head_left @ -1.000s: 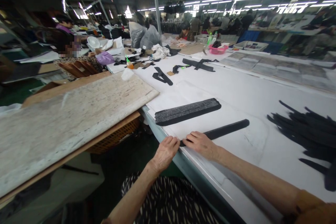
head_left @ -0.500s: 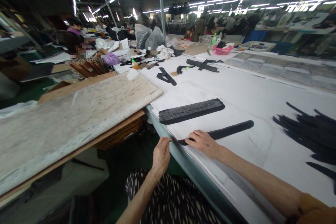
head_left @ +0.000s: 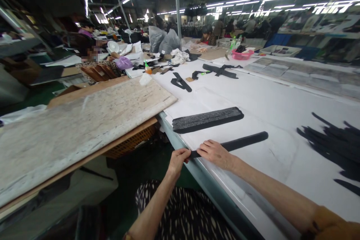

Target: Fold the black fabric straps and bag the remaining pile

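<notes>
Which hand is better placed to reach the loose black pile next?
Probably the right hand: on the black strip, but nearer the pile; the left hand pinches the strip's end at the table edge.

**No Readable Text**

No word, number, brand or sign can be read. On the front one of 2 grey plastic bags (head_left: 171, 40), 1 small white patch (head_left: 163, 51) looks like a label, its surface too small to decipher.
</notes>
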A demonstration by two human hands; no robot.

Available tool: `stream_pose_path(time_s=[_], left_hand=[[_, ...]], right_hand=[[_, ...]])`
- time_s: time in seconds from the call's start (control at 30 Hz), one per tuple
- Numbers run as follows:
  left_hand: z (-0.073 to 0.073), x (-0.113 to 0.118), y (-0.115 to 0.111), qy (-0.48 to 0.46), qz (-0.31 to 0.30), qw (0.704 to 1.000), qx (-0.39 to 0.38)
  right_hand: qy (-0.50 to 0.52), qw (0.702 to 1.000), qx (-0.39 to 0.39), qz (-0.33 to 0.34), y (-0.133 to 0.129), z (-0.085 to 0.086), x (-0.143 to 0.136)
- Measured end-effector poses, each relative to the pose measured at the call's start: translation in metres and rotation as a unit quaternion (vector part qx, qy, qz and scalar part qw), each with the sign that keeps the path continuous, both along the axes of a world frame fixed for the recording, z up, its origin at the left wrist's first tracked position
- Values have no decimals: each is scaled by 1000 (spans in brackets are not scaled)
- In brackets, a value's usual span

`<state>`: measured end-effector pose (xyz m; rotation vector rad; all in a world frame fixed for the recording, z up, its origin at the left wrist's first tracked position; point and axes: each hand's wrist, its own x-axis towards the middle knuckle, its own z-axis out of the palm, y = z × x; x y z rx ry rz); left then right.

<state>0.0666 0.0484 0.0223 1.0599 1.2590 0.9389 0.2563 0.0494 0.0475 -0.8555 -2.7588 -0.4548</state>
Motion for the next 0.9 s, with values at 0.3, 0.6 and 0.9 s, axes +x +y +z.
stream_pose_path(time_s=[0.3,0.6,0.9], left_hand=[[-9,-13,-4,-11,15,999,-33],[-34,-28,-6,-13,37,997,-69],[-73,-64,-13,18,104,988,-114]], right_hand=[[32,999,4,-4,-1,-6,17],[67,998,3,-5,-9,-4,46],[61,998,-2,-9,-17,-2,57]])
